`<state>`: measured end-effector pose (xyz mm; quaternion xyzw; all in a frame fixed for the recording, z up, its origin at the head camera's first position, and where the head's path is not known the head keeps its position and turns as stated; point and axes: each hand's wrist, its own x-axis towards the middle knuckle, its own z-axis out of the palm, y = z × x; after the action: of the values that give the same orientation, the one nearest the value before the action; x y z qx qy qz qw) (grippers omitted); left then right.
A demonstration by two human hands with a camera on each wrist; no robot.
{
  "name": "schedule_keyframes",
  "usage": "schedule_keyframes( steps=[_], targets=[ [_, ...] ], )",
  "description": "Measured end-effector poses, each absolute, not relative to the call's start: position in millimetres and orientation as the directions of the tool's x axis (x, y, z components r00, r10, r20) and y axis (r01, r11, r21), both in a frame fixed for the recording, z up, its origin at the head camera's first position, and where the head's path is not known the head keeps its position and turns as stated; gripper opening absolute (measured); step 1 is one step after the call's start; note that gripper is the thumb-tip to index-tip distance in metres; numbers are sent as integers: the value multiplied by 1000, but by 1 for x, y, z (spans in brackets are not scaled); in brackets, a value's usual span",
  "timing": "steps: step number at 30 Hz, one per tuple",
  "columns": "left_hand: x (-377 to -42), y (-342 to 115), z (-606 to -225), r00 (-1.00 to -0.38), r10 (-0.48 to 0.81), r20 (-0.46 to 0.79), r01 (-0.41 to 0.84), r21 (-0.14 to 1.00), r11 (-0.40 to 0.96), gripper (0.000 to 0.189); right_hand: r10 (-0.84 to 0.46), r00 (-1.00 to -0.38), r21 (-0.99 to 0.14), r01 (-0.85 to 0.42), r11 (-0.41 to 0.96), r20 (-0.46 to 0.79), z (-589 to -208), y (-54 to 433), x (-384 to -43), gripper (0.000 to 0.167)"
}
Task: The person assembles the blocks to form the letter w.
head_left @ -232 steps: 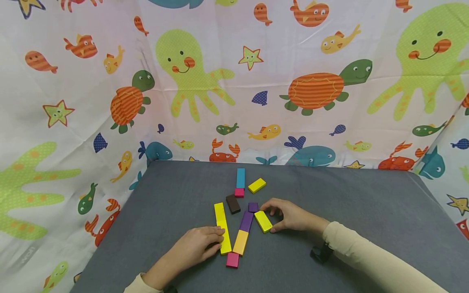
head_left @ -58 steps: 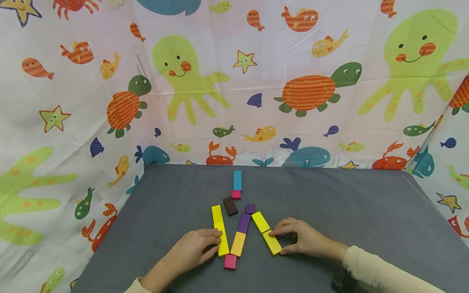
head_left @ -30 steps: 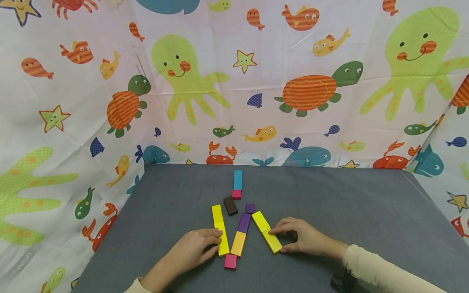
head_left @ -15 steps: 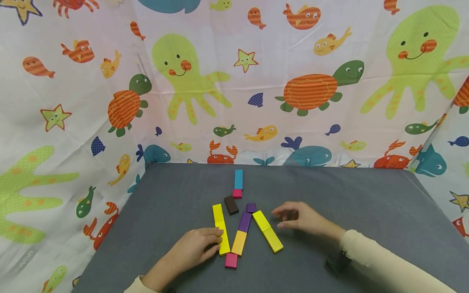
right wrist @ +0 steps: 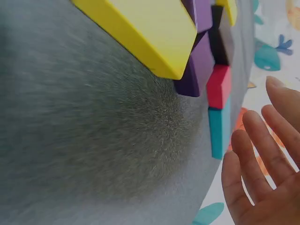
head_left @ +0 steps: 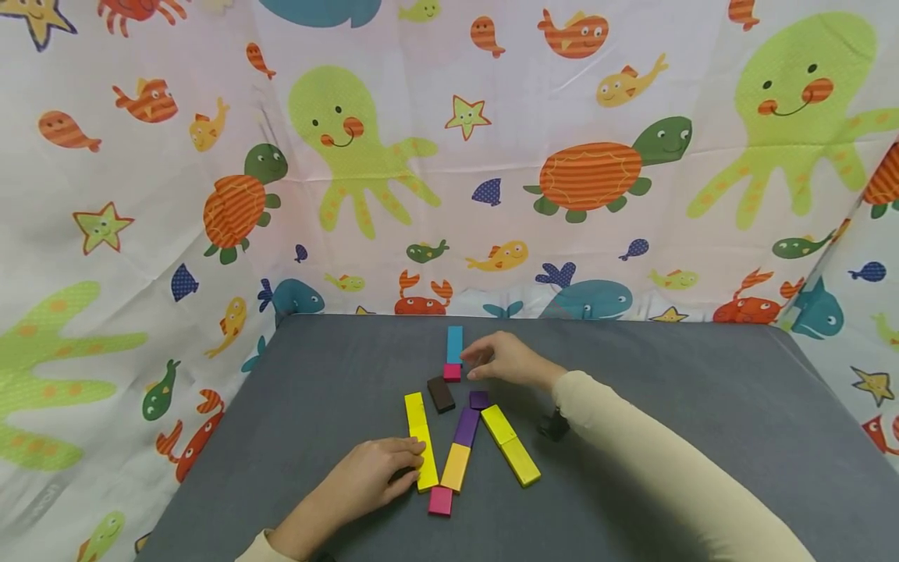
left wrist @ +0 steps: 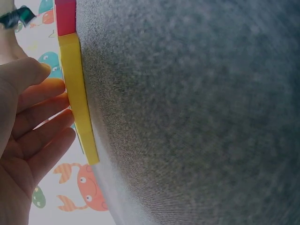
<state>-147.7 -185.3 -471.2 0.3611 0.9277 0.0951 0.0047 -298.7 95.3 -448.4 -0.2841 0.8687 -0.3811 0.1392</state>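
Observation:
My left hand (head_left: 379,472) rests its fingertips against the long left yellow row of blocks (head_left: 417,414); in the left wrist view its fingers lie fairly straight along the yellow side. My right hand (head_left: 509,361) hovers with nothing in it, fingertips right beside the blue block (head_left: 455,343) and the upper pink block (head_left: 452,372). In the right wrist view its fingers are spread apart. Two yellow blocks (head_left: 510,446) slant end to end on the right, meeting the small purple block (head_left: 479,400) at the top.
Between the yellow rows slope a purple block (head_left: 467,427) and an orange block (head_left: 456,468), with a pink block (head_left: 440,501) at the near end. A dark brown block (head_left: 441,396) lies apart. Behind the grey table (head_left: 632,390) hangs a sea-animal curtain (head_left: 492,226).
The loose yellow block from the back now extends the right yellow row. My right hand has let go of it and moved up and left to the blue block. My left hand stays put.

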Motion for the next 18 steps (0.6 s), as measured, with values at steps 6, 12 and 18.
schedule_keyframes(
  steps=[6, 12, 18],
  targets=[
    [-148, -185, -471, -743, 667, 53, 665, 178, 726, 23, -576, -816, -716, -371, 591, -53, -455, 74, -311, 34],
    [-149, -184, -471, -745, 665, 47, 662, 174, 729, 24, -560, -828, -644, -416, 642, -23, -463, 64, -320, 28],
    [-149, -184, -470, -749, 661, 38, 655, 184, 732, 23, -562, -827, -608, -451, 653, 9, -468, 60, -324, 23]
  ],
)
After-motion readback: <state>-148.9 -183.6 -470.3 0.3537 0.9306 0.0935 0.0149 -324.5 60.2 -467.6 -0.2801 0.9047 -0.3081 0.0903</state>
